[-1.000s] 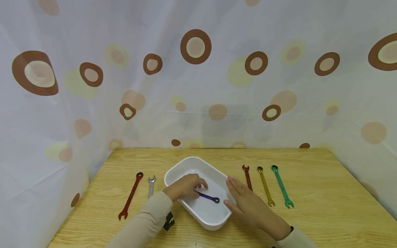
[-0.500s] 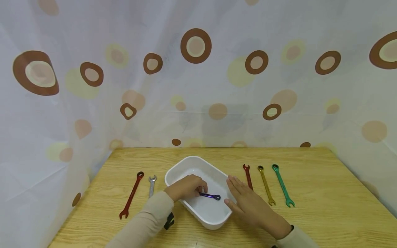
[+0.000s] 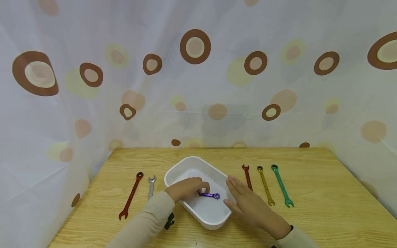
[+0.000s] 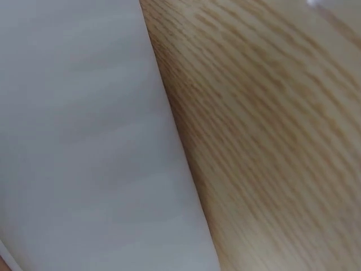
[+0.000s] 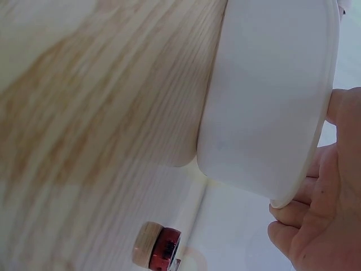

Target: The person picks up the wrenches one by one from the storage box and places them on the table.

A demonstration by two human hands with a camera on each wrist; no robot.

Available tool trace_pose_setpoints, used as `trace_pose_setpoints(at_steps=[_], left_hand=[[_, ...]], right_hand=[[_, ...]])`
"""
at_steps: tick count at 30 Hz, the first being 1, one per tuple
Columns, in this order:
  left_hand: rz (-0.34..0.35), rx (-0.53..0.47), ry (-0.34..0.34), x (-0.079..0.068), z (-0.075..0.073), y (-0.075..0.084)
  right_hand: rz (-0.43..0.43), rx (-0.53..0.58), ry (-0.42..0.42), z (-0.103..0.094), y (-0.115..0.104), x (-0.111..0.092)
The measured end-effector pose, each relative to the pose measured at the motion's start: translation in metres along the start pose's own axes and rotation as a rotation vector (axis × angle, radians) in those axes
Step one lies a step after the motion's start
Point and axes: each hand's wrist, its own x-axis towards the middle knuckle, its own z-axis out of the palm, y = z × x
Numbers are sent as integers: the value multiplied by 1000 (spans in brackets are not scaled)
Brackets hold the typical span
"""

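A white plastic tub point(image 3: 214, 215) stands at an angle on the wooden table. My left hand point(image 3: 186, 188) reaches over its near left rim, and its curled fingers pinch one end of a purple wrench point(image 3: 209, 195) inside the tub. The wrench's ring end points right; its other end is hidden by the fingers. With fingers straight, my right hand point(image 3: 248, 206) rests against the tub's right rim. In the right wrist view, the fingers of the right hand point(image 5: 327, 209) touch the rim of the tub point(image 5: 259, 96). The left wrist view shows mainly the tub's outer wall point(image 4: 96, 141).
Left of the tub lie a red wrench point(image 3: 131, 196) and a silver wrench point(image 3: 151, 186), partly covered by the sleeve. On the right are another red wrench point(image 3: 247, 175), a gold wrench point(image 3: 265, 185) and a green wrench point(image 3: 282, 186). A patterned curtain point(image 3: 198, 86) hangs behind the table.
My left fingers, more spread one second ago, have curled in on the purple wrench. Its ring end has swung slightly away from me. My right hand has stayed in place.
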Motion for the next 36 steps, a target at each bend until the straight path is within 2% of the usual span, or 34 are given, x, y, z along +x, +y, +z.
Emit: trace_pose_setpoints(at_steps=[8, 15, 25, 30, 36], left_hand=[[53, -24, -20, 0, -3, -1], [44, -38, -30, 0, -5, -2], [21, -35, 2, -1, -8, -3], [56, -92, 81, -5, -19, -6], [116, -202, 269, -17, -40, -15]], right_hand=[[-4, -1, 9, 0, -1, 0], [-5, -2, -3, -1, -1, 0], [-8, 15, -4, -4, -4, -1], [-4, 6, -6, -3, -4, 0], [6, 5, -16, -2, -2, 1]])
